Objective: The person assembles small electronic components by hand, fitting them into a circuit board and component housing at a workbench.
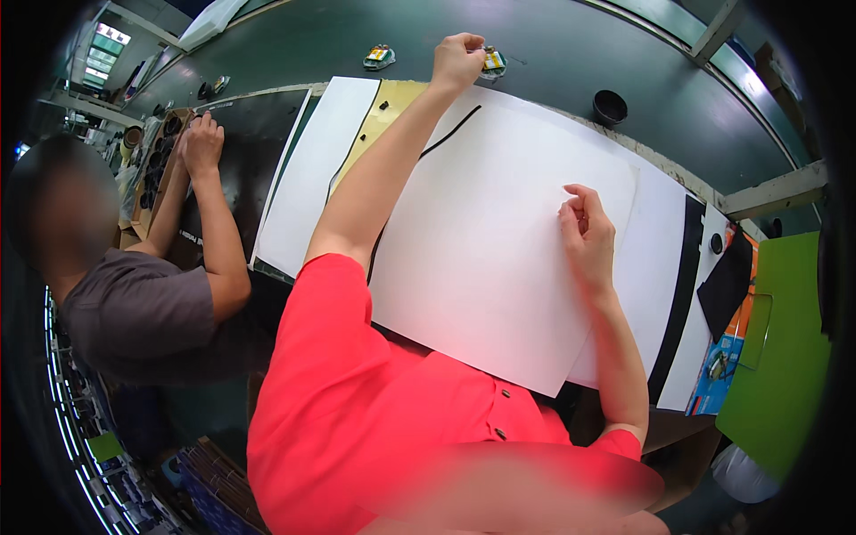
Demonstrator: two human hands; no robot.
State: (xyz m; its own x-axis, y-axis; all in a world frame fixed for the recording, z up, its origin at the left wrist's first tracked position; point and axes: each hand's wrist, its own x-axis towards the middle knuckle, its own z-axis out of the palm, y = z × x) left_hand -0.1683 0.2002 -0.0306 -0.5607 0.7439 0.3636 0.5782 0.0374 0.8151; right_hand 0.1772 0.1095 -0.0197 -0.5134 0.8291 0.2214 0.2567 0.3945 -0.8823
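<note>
My left hand [457, 62] is stretched to the far edge of the white sheet [490, 241], its fingers bent together. Right beside the fingertips lies a small round green-and-white part with a yellow block [494, 64]; whether they grip it is hidden. Over the right part of the sheet hovers my right hand [588, 236], fingers loosely curled and apart, with nothing visible in them. A black strip or cord [453, 130] lies along the sheet near my left forearm.
Beyond the sheet, a dark green surface [553, 45] carries a similar yellow-topped part [379, 57] and a black cup [610, 107]. At right are a small black round piece [716, 242], a black cloth [727, 283] and a green panel [776, 348]. A co-worker [152, 294] works at left.
</note>
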